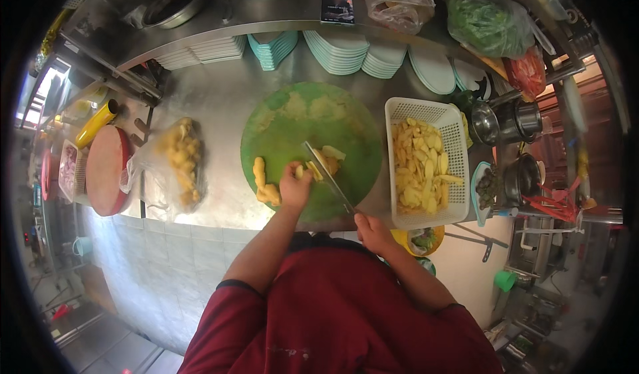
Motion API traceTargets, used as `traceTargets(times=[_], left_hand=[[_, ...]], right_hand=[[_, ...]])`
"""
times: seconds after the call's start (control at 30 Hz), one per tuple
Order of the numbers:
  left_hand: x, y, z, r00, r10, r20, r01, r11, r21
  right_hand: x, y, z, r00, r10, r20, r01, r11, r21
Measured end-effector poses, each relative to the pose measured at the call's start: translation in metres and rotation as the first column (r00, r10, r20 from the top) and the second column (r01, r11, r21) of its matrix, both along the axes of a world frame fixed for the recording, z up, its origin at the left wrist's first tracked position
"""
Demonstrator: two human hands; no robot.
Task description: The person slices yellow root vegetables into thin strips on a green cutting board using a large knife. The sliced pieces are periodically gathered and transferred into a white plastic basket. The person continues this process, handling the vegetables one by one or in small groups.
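Observation:
On a round green cutting board (289,104), my left hand (295,187) holds a piece of ginger (301,171) against the board. My right hand (372,232) grips the handle of a cleaver (329,177), whose blade stands on edge just right of my left fingers. Cut ginger slices (330,160) lie on the blade's far side. An uncut ginger root (265,187) rests left of my left hand. Right of the board, a white plastic basket (428,220) holds many ginger slices (422,167).
A clear plastic bag of ginger roots (182,164) lies on the steel counter (224,124) at left, near a red-edged round board (107,172). Stacked plates (339,52) stand under the steel shelf behind. Metal pots (521,119) and a teal-rimmed dish (481,194) are at right.

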State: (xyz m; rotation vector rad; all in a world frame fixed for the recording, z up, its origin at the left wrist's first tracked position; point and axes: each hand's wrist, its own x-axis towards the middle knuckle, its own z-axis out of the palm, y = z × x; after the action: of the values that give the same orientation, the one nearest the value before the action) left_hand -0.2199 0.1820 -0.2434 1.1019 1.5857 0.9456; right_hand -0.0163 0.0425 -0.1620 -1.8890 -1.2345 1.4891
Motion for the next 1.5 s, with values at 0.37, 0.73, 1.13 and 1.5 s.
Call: traceTargets(times=[0.37,0.73,1.13,1.5], left_hand=[[-0.033,0.004,-0.009,0.946,0.141,-0.292,-0.073,0.970,0.233],[-0.014,-0.019,-0.004,0.958,-0.044,-0.285,0.095,0.981,0.168],[-0.027,-0.008,-0.034,0.961,-0.118,-0.248,0.154,0.979,0.131],[-0.046,0.002,0.019,0.932,-0.029,-0.361,0.072,0.992,0.106]], right_hand=[[0.009,-0.010,0.002,0.992,0.090,-0.090,-0.104,0.981,-0.165],[0.005,-0.011,0.009,0.993,0.094,0.070,-0.088,0.992,-0.085],[0.004,-0.011,0.010,0.997,0.078,0.021,-0.076,0.995,-0.070],[0.014,-0.018,0.001,0.989,0.094,-0.117,-0.109,0.985,-0.134]])
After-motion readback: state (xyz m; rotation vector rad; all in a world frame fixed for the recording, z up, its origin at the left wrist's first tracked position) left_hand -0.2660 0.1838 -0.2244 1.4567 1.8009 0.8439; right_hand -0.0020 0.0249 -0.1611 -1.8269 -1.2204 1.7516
